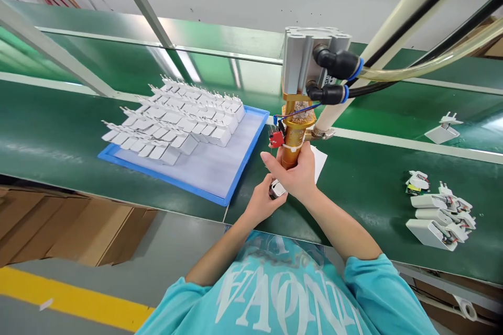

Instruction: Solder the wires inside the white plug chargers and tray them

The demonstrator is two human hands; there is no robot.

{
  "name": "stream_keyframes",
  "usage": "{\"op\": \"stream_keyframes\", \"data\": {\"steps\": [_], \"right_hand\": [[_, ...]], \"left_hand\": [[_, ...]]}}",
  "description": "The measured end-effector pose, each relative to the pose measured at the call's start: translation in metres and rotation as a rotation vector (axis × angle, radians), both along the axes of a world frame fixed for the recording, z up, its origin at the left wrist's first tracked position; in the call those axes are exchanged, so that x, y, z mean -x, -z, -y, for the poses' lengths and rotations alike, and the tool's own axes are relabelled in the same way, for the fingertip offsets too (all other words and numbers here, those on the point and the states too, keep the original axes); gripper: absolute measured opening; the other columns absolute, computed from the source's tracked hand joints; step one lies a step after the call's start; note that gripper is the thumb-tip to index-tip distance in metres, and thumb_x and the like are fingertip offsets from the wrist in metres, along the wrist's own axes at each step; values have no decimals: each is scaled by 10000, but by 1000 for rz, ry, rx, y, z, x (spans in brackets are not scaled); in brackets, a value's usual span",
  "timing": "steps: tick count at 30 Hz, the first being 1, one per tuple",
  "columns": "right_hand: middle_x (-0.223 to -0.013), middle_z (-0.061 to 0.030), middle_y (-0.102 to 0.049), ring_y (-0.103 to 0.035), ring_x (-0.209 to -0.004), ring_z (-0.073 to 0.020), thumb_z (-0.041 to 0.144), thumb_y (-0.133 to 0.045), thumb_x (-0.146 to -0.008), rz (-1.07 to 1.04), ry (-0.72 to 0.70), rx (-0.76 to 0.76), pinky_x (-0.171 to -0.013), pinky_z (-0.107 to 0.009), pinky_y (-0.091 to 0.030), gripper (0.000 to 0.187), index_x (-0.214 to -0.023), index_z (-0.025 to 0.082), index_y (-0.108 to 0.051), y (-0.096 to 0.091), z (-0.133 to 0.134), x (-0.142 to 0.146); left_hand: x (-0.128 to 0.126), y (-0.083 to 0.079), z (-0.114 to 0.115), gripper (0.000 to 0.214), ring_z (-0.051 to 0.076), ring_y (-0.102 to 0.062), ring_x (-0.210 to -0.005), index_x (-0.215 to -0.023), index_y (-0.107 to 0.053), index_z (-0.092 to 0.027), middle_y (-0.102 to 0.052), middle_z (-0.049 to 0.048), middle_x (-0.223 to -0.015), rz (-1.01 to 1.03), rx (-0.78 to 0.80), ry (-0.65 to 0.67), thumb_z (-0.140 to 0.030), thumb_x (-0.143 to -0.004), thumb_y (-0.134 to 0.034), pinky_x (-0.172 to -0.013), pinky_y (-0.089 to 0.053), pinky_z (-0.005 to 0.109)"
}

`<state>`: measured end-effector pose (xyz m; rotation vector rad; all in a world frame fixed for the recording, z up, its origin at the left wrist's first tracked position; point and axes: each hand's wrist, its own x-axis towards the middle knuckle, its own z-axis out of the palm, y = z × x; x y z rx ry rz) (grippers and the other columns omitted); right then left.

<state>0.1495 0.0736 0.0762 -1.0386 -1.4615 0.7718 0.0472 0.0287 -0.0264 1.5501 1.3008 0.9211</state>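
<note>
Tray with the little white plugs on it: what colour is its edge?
Blue. The tray has a bright blue rim, shown best in the head view.

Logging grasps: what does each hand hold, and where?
Right hand grips the golden tool by its lower barrel; left hand holds a small white part, grip point hidden.

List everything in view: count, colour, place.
belt: one, green, across the view
tray: one, blue, on the belt, left
plugs: many, white, in rows on the tray
gold tool: one, hanging at centre
silver block: one, above the gold tool
open plugs: several, white, on the belt, right
single plug: one, white, far right
cardboard: brown, lower left
small part: one, white, under the gold tool
left hand: holds the small part
right hand: grips the gold tool
</note>
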Motion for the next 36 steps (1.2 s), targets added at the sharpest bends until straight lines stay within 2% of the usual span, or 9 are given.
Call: {"op": "stream_keyframes", "data": {"steps": [2,5,7,9,11,15,23,30,36], "right_hand": [[-506,89,-448,-444,-444,-92,415,-716,-730,7,5,-16,-457,-247,-377,377,-705,235,-386,-3,1,8],[-511,85,-438,-447,-465,-101,423,-723,-717,17,29,-43,-474,-253,-384,383,-700,236,-389,-6,3,18],[-517,78,-441,-485,-501,-118,435,-725,-714,12,34,-48,-507,-266,-418,387,-708,237,-392,-7,5,23],[-534,69,-455,-533,-555,-141,427,-722,-716,6,34,-44,-558,-287,-457,367,-728,237,-408,-7,6,26],[-569,57,-483,-552,-584,-148,392,-697,-732,1,36,-40,-594,-303,-477,307,-762,234,-436,-5,7,27],[-702,28,-564,-538,-581,-129,332,-612,-784,-43,-3,-58,-607,-308,-482,185,-876,225,-492,0,6,27],[-657,44,-498,-511,-598,-131,324,-611,-804,-20,-16,-69,-623,-310,-475,153,-870,227,-512,6,5,25],[-649,38,-502,-529,-623,-142,382,-691,-760,-38,-15,-109,-638,-318,-485,298,-774,235,-431,-1,5,24],[-683,44,-526,-463,-508,-101,429,-615,-806,-126,-122,-61,-505,-274,-426,276,-867,232,-431,6,0,22]], "left_hand": [[0,2,-1,300,165,-616,-685,-1022,-577,-146,-692,47,-862,44,1,9,-247,-743,-625,-632,-514,272],[-1,4,-1,384,236,-650,-922,-1094,-576,-148,-693,100,-1065,103,-44,1,-222,-724,-644,-781,-545,342],[-1,6,-1,415,270,-626,-1053,-1109,-571,-149,-666,123,-1160,144,-77,-8,-225,-710,-657,-869,-530,381],[-2,7,-1,424,278,-612,-1101,-1107,-562,-154,-650,128,-1190,188,-95,-9,-242,-705,-665,-912,-514,398],[-2,8,-1,441,272,-616,-1094,-1108,-543,-163,-650,119,-1179,220,-104,-17,-256,-700,-679,-918,-508,398],[-2,9,0,414,249,-655,-959,-1050,-514,-172,-686,78,-1013,239,-78,-32,-276,-696,-702,-831,-526,376],[-4,10,0,411,257,-655,-972,-1051,-505,-170,-684,78,-990,262,-46,-42,-251,-701,-704,-848,-519,384],[-3,7,0,457,235,-654,-949,-1127,-482,-166,-666,102,-1074,268,-86,-15,-281,-733,-683,-879,-522,386],[-2,5,-3,431,245,-667,-967,-1152,-520,-170,-683,99,-1086,132,-36,-99,-225,-754,-677,-818,-550,354]]}}
